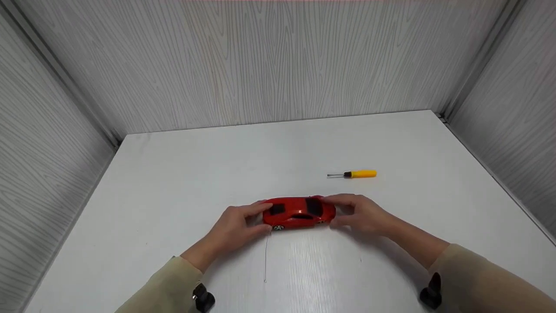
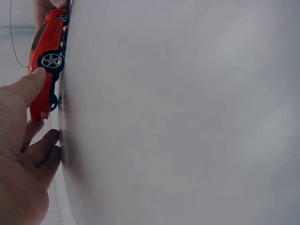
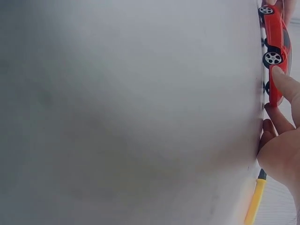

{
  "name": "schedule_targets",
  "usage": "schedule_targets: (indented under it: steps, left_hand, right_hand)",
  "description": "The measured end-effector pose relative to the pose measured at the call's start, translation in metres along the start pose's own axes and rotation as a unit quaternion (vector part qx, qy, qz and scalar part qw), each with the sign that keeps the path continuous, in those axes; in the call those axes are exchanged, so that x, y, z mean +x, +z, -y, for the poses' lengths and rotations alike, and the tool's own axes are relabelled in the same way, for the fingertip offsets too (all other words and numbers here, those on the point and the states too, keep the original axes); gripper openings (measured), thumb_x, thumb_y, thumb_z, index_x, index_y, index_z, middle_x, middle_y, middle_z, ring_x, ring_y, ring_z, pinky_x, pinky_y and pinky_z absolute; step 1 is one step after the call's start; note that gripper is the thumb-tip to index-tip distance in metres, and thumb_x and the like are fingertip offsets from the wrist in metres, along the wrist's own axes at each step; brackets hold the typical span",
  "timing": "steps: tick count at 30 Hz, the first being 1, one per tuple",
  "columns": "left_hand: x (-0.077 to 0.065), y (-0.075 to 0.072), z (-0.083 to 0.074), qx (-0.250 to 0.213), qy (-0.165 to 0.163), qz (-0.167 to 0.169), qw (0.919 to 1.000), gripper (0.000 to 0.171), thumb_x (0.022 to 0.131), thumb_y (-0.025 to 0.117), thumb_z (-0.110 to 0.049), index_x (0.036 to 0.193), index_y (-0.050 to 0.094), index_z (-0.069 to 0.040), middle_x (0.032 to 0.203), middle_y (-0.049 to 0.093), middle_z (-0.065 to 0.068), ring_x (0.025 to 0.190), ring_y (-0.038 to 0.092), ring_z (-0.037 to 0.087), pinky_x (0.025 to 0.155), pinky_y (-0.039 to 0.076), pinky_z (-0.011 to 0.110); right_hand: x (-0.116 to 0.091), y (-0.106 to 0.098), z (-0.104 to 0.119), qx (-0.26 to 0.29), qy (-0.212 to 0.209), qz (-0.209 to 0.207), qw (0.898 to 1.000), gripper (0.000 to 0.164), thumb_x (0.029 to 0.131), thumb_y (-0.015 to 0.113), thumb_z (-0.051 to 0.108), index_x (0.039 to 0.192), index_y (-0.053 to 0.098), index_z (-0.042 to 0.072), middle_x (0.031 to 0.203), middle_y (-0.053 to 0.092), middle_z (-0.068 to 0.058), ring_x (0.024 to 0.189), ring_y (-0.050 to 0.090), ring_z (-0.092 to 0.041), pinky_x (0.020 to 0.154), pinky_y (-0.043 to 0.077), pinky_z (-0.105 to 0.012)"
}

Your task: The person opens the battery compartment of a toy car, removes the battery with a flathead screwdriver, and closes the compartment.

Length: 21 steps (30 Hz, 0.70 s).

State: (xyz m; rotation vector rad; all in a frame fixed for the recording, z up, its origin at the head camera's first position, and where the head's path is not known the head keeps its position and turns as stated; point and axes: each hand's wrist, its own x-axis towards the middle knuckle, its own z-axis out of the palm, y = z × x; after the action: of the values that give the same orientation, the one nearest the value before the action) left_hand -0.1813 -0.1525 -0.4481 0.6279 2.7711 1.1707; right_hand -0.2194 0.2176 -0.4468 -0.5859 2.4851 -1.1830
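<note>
A red toy car [image 1: 293, 213] with dark windows and silver-spoked wheels stands upright on the white table, its length running left to right. At its left end, my left hand [image 1: 236, 226] grips the body between thumb and fingers. In the left wrist view the left thumb [image 2: 33, 84] presses the car's side just by a wheel [image 2: 51, 61]. My right hand [image 1: 362, 214] holds the other end the same way, thumb on the near side and fingers over the far side. The right wrist view shows that thumb [image 3: 283, 82] beside a wheel [image 3: 272, 58].
A small screwdriver [image 1: 363, 174] with a yellow handle lies behind the car to the right. From the car's left end a thin wire [image 1: 266, 261] runs toward the front of the table [image 1: 195, 161]. Grey wood-grain panels [image 1: 278, 65] stand at the back and both sides.
</note>
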Motion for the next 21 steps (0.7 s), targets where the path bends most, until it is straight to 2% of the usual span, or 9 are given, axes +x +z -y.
schedule_targets:
  steps: [11, 21]
  left_hand:
    - [0.0014, 0.0025, -0.001, -0.001, -0.005, -0.006, 1.0, 0.058, 0.092, 0.086, -0.023, 0.147, 0.067, -0.026, 0.149, 0.062, -0.001, 0.138, 0.058, 0.019, 0.114, 0.047, 0.04]
    - [-0.0001, 0.0036, -0.0034, -0.011, -0.022, -0.001, 0.9997, 0.057, 0.093, 0.085, -0.024, 0.147, 0.066, -0.028, 0.149, 0.062, -0.003, 0.14, 0.056, 0.02, 0.116, 0.044, 0.04]
  right_hand:
    - [-0.0038, -0.0002, 0.0021, -0.002, 0.008, -0.011, 1.0, 0.06, 0.095, 0.082, 0.024, 0.147, 0.062, 0.045, 0.149, 0.059, 0.011, 0.145, 0.046, -0.024, 0.114, 0.047, -0.045]
    - [-0.0057, 0.0012, 0.002, 0.009, 0.016, -0.01, 1.0, 0.059, 0.097, 0.08, 0.022, 0.148, 0.061, 0.044, 0.151, 0.058, 0.009, 0.146, 0.044, -0.026, 0.112, 0.048, -0.046]
